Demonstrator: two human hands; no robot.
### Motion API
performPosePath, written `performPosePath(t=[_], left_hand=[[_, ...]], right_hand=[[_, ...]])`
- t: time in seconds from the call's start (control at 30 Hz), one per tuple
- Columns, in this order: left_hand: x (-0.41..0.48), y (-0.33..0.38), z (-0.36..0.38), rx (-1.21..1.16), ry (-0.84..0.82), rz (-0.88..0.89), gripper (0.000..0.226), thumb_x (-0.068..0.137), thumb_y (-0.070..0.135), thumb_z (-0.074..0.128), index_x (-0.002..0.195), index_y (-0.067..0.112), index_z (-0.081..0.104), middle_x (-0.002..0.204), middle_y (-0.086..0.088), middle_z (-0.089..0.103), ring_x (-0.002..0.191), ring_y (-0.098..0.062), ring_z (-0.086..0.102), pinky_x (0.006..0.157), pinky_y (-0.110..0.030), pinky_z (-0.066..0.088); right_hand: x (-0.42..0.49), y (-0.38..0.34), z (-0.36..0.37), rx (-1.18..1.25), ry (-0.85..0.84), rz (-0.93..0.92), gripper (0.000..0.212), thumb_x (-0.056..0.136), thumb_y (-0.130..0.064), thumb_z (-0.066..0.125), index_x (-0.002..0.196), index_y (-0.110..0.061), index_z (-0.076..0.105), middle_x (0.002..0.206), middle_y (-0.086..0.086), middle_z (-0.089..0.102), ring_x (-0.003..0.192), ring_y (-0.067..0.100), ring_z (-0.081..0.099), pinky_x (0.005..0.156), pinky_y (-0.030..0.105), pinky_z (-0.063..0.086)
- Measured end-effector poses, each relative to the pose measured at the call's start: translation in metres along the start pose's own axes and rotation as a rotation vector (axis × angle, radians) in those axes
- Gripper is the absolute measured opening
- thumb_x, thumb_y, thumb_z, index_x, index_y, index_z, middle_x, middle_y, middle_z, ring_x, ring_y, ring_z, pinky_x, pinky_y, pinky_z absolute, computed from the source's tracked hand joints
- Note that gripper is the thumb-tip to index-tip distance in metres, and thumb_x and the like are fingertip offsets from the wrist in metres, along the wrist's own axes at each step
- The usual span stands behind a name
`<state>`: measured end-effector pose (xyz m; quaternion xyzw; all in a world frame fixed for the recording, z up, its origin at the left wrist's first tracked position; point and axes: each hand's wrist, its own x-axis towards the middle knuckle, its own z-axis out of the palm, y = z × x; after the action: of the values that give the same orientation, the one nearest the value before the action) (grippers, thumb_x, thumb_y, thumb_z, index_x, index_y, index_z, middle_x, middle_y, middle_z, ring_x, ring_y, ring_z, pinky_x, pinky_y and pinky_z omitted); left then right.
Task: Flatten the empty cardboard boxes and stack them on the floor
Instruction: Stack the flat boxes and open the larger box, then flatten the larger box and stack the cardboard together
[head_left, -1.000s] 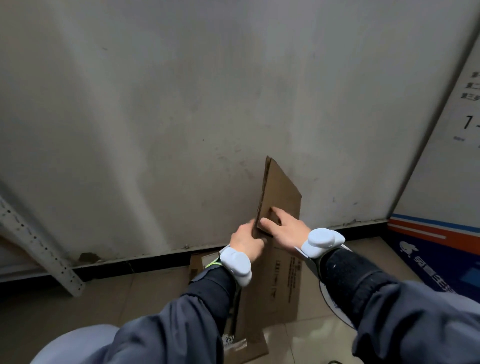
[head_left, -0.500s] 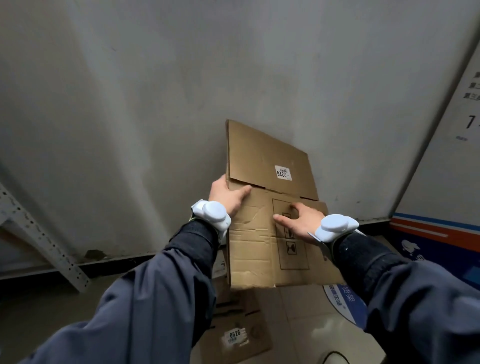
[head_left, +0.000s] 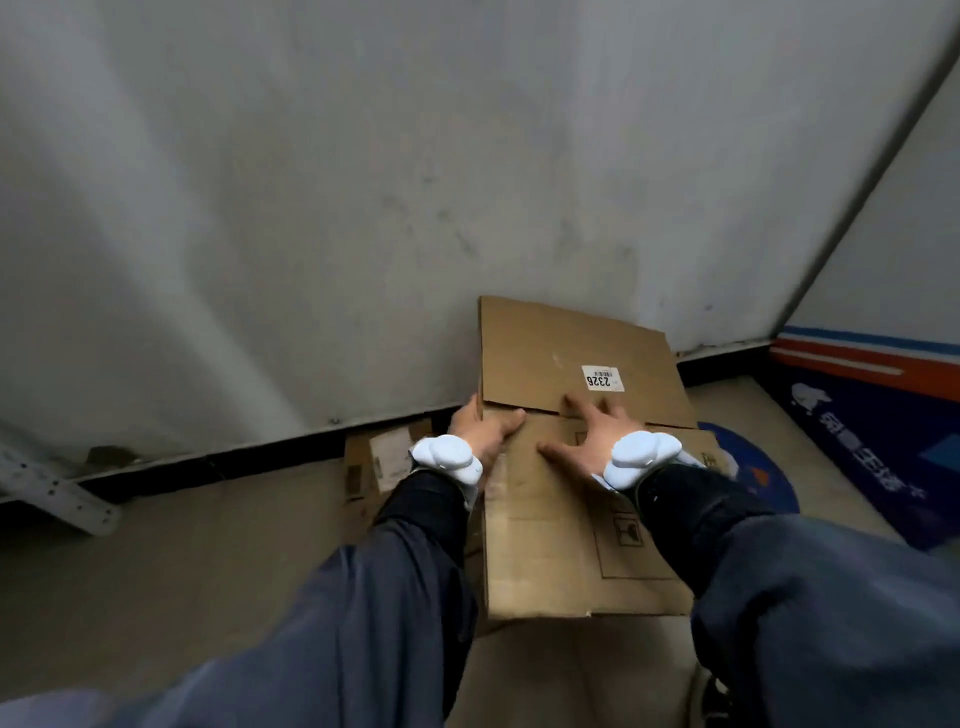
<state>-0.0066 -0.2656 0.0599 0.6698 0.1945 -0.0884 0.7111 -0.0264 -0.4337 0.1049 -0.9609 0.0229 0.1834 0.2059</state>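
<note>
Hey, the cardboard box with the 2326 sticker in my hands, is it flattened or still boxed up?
Flattened. The cardboard box shows as one flat sheet, the left hand gripping its edge and the right hand spread on top.

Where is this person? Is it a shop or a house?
Probably a storeroom or parcel depot, not a house. Flattened cardboard with a numbered sticker lies by a bare grey wall. A metal shelf rail leans at left, and a blue and orange sign stands at right.

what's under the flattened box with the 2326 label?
More brown cardboard pokes out past the left edge of the flattened box, near the wall base. The left hand grips that edge; right hand lies flat on top. Anything directly beneath is covered.
</note>
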Motion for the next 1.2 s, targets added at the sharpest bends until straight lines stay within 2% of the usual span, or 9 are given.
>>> performPosePath(t=[0.13,0.33,0.47,0.57,0.67,0.77,0.87,1.03,1.2], left_hand=[[0.04,-0.076,0.016,-0.025,0.032,-0.135,0.073,0.051,0.032,0.087,0.12,0.018,0.067,0.11,-0.007,0.076,0.104,-0.029,0.072,0.097,-0.053,0.054],[0.078,-0.146,0.042,0.005,0.15,-0.216,0.047,0.085,0.004,0.077,0.128,0.005,0.06,0.119,-0.014,0.07,0.111,-0.029,0.067,0.098,-0.039,0.053],[0.097,-0.178,0.033,0.352,0.15,-0.214,0.071,0.082,0.016,0.078,0.143,0.012,0.042,0.128,-0.012,0.065,0.119,-0.029,0.063,0.103,-0.039,0.051],[0.097,-0.179,0.027,0.798,0.116,-0.104,0.09,0.088,0.011,0.069,0.159,0.021,0.014,0.153,-0.013,0.031,0.131,-0.034,0.05,0.11,-0.039,0.043],[0.094,-0.187,0.03,1.119,-0.019,0.028,0.083,0.092,0.016,0.059,0.159,0.029,0.013,0.166,-0.003,0.006,0.147,-0.031,0.03,0.118,-0.038,0.033],[0.1,-0.206,0.031,1.258,-0.294,-0.051,0.077,0.093,0.02,0.05,0.16,0.027,0.014,0.169,0.001,-0.003,0.155,-0.03,0.002,0.125,-0.042,0.013],[0.105,-0.219,0.033,1.419,-0.367,-0.052,0.075,0.099,0.025,0.042,0.161,0.021,0.0,0.168,0.002,-0.015,0.154,-0.032,-0.01,0.125,-0.047,0.001],[0.117,-0.202,0.029,1.471,-0.443,-0.088,0.073,0.1,0.025,0.041,0.161,0.012,0.003,0.168,0.002,-0.01,0.155,-0.029,-0.005,0.125,-0.048,0.003],[0.114,-0.138,0.01,1.381,-0.13,0.19,0.034,0.093,0.025,0.049,0.125,0.017,0.06,0.128,-0.008,0.058,0.118,-0.03,0.059,0.099,-0.039,0.05]], right_hand=[[0.034,0.033,0.049,-0.027,-0.085,0.057,0.081,0.082,-0.066,0.058,0.151,-0.041,0.023,0.157,0.013,0.022,0.14,0.038,0.033,0.115,0.041,0.031],[0.092,0.064,0.126,-0.113,-0.222,0.084,0.074,0.088,-0.062,0.05,0.152,-0.043,0.016,0.161,0.009,0.012,0.143,0.039,0.027,0.116,0.043,0.024],[0.117,0.071,0.16,-0.159,-0.335,0.047,0.075,0.088,-0.054,0.055,0.151,-0.044,0.015,0.161,0.007,0.005,0.144,0.04,0.019,0.116,0.045,0.023],[0.132,0.07,0.176,-0.156,-0.364,0.053,0.076,0.084,-0.048,0.062,0.147,-0.052,0.019,0.162,0.0,0.004,0.144,0.042,0.014,0.115,0.053,0.028],[0.143,0.076,0.184,-0.19,-0.414,0.022,0.084,0.081,-0.047,0.063,0.147,-0.053,0.013,0.164,0.0,-0.002,0.148,0.04,0.006,0.116,0.054,0.026],[0.149,0.085,0.194,-0.281,-0.496,-0.011,0.104,0.073,-0.039,0.069,0.151,-0.049,0.001,0.163,0.002,-0.015,0.149,0.041,-0.004,0.118,0.055,0.022],[0.152,0.083,0.208,-0.304,-0.516,0.011,0.108,0.077,-0.034,0.07,0.152,-0.047,-0.007,0.162,-0.003,-0.023,0.147,0.047,-0.007,0.117,0.058,0.022],[0.159,0.073,0.213,-0.279,-0.573,-0.016,0.116,0.072,-0.033,0.07,0.153,-0.041,-0.012,0.161,-0.004,-0.024,0.141,0.059,-0.011,0.114,0.066,0.017],[0.16,0.046,0.2,-0.286,-0.455,0.002,0.078,0.077,-0.038,0.064,0.147,-0.035,0.028,0.157,0.006,0.016,0.139,0.046,0.02,0.107,0.061,0.034]])
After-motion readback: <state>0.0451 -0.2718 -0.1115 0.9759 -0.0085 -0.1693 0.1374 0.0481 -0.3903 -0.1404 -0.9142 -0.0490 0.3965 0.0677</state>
